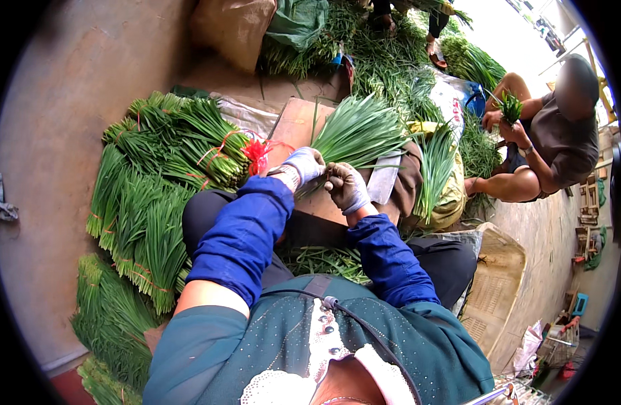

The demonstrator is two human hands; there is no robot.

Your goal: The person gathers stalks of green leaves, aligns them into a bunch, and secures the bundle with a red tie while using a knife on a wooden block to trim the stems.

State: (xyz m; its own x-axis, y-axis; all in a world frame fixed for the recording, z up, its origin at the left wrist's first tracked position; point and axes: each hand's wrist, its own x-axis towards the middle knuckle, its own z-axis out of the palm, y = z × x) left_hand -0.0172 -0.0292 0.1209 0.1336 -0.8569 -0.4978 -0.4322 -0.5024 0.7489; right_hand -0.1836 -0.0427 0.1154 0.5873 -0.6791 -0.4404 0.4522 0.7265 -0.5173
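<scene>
A loose bunch of long flat green leaves, like garlic chives (364, 128), lies across a wooden board (293, 128) in front of me, leaf ends fanned away from me. My left hand (305, 164), in a pale glove, is closed around its near end. Right beside it my gloved right hand (347, 187) is closed, thumb and fingers pinched together at the stems. Whatever it pinches is too small to make out. A broad metal blade (383, 178) lies just right of my right hand. Red plastic ties (258, 155) sit left of my left hand.
Tied chive bundles (148, 202) are stacked on my left. More loose chives (434, 165) lie on a yellow sack (452, 196) at right. A co-worker (553, 135) sits beyond, holding a small green bunch. A tan plastic basket (509, 263) stands by my right knee. Sacks (233, 30) stand behind.
</scene>
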